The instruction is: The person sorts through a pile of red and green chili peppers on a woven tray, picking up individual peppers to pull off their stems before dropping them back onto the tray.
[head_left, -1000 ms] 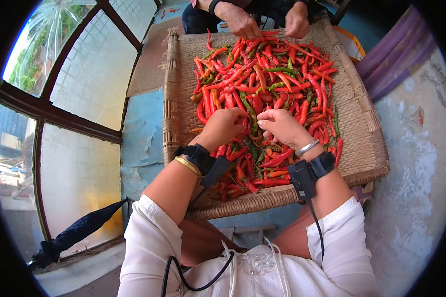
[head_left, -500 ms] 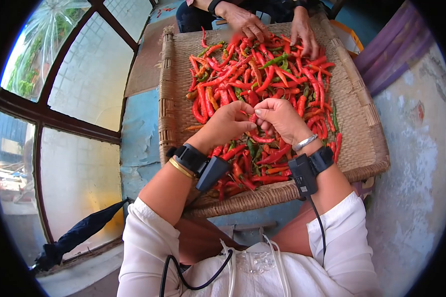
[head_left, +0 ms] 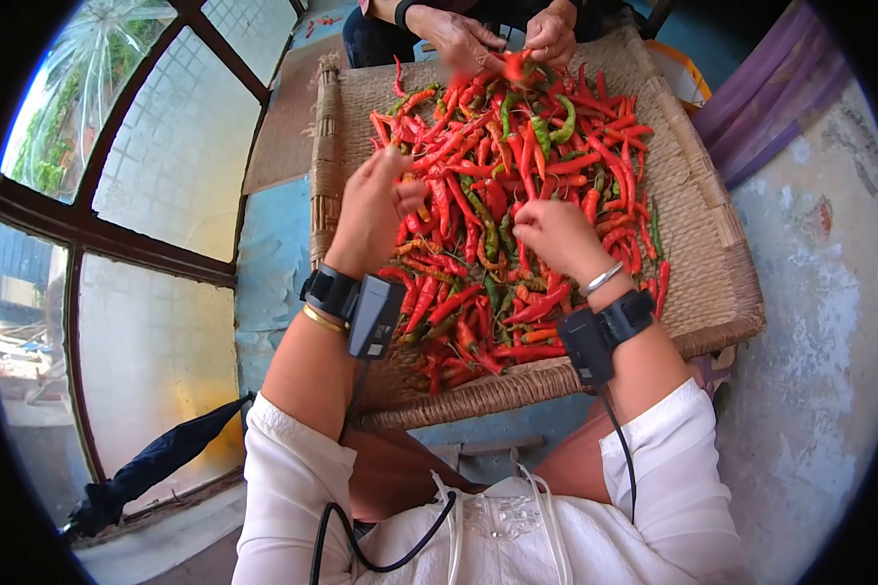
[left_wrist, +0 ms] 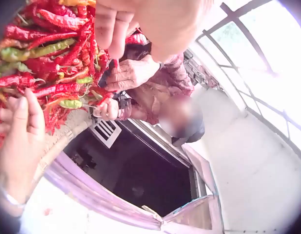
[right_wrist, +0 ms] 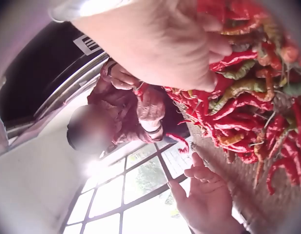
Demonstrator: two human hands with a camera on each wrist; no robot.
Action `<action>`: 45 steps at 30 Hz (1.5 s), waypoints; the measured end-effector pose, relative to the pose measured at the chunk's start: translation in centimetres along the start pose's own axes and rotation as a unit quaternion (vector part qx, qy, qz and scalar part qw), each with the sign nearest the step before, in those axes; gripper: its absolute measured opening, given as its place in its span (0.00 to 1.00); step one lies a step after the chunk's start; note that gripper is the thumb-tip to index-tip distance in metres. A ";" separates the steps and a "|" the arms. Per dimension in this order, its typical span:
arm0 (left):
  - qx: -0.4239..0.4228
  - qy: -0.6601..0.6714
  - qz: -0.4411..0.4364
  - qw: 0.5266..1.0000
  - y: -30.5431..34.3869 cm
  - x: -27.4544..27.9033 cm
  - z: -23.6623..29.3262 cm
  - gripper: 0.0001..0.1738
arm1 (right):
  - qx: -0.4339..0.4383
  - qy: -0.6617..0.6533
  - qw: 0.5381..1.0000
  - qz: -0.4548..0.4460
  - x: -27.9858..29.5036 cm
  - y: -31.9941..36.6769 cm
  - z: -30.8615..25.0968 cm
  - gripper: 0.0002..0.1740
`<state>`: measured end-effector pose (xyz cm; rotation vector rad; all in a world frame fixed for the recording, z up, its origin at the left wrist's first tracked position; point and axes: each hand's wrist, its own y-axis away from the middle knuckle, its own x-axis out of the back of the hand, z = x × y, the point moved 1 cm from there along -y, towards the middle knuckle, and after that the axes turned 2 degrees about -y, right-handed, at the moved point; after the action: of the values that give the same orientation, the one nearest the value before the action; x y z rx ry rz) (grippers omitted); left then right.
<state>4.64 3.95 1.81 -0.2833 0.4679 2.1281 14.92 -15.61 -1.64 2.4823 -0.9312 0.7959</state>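
Your left hand (head_left: 366, 219) is released, raised over the left part of the heap, fingers loosely bent and holding nothing visible. Your right hand (head_left: 563, 239) is at the peppers (head_left: 539, 310), fingers partly curled; whether it grips one cannot be told. The peppers lie on the woven tray (head_left: 698, 244), red and green intermixed. Across it, the other person's hands (head_left: 468, 44) hold a red pepper (head_left: 517, 68). Progress: the work appears to be piece-by-piece picking-over; no separate finished pile is visible, so much apparently remains. The completed share cannot be determined.
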 end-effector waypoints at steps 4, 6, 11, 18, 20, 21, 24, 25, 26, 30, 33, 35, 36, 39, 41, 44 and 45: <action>0.049 -0.188 -0.101 0.976 0.9 -1.2 -2.4 0.15 | 0.022 0.187 0.975 -0.120 -0.8 0.8 -0.1 0.14; 0.052 -0.266 -0.161 0.949 1.8 -2.3 -3.1 0.14 | 0.000 0.223 0.961 -0.161 -1.2 1.1 -0.3 0.15; 0.011 -0.375 -0.210 0.903 1.4 -1.6 -5.0 0.15 | 0.020 0.037 0.995 -0.092 -1.1 0.4 -0.4 0.10; 0.126 -0.197 -0.104 0.967 2.5 -2.3 -1.9 0.14 | 0.028 -0.286 0.939 -0.192 -0.6 1.2 -2.9 0.09; 0.117 -0.180 -0.116 0.970 1.6 -1.6 -2.2 0.12 | 0.021 -0.333 0.912 -0.239 -0.3 1.4 -2.8 0.11; 0.108 -0.162 -0.128 0.972 1.2 -1.2 -2.1 0.11 | -0.002 -0.367 0.911 -0.190 0.3 1.5 -3.2 0.13; 0.010 -0.037 -0.087 0.995 -0.3 -0.1 -0.7 0.11 | -0.048 -0.366 0.927 -0.068 1.1 1.1 -2.8 0.18; -0.059 0.077 -0.070 0.993 -1.0 0.5 -0.3 0.11 | -0.072 -0.330 0.941 0.003 1.3 0.7 -2.3 0.20; -0.065 0.140 -0.011 0.988 -1.5 1.3 -0.1 0.14 | -0.050 -0.214 0.975 0.038 1.0 0.0 -0.8 0.16; 0.027 0.093 0.087 0.991 -0.7 0.8 0.2 0.18 | 0.027 0.193 0.976 -0.100 0.6 1.0 -1.3 0.11; 0.091 -0.099 -0.100 0.986 0.6 -0.5 -1.3 0.19 | 0.021 0.344 0.930 -0.132 -0.4 1.5 -0.8 0.10; 0.093 -0.140 -0.100 0.981 1.3 -1.5 -1.8 0.21 | 0.015 0.380 0.917 -0.121 -0.5 1.7 -0.8 0.09; 0.051 -0.226 -0.118 0.966 1.2 -1.4 -2.3 0.20 | 0.005 0.385 0.915 -0.123 -0.3 1.8 -1.0 0.08; -0.016 -0.323 -0.163 0.932 1.0 -1.2 -3.2 0.18 | 0.016 0.362 0.926 -0.110 0.1 1.8 -1.3 0.07; 0.066 -0.413 -0.251 0.873 2.5 -2.4 -2.8 0.17 | 0.038 0.333 0.937 -0.098 0.2 1.7 -1.5 0.07; -0.008 -0.457 -0.305 0.835 2.9 -2.3 -3.8 0.14 | 0.105 0.197 0.973 -0.057 0.3 1.6 -2.3 0.07; -0.037 -0.485 -0.336 0.807 3.0 -2.5 -3.7 0.14 | 0.113 0.148 0.980 -0.072 0.3 1.5 -2.6 0.07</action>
<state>3.62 -1.09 0.09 0.5369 -0.3018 1.3265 13.10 -15.49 0.78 2.4869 -0.5776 1.2377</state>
